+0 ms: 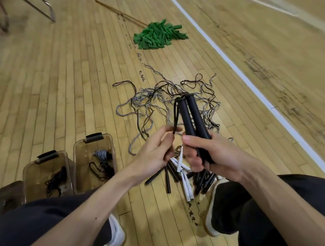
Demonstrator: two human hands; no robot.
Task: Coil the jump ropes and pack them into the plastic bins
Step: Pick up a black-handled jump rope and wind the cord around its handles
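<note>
Black handles [190, 117], two, we grip in our right hand [213, 154]; our left hand [154, 152] pinches one cord [175, 116]; two bins [75, 151] lie left of it.

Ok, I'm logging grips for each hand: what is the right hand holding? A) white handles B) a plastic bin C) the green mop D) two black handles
D: the right hand grips two black handles side by side, while the left hand pinches the black cord.

Rope tangle [155, 95] ahead, bins [79, 146] left, open floor [65, 79] beyond
</note>
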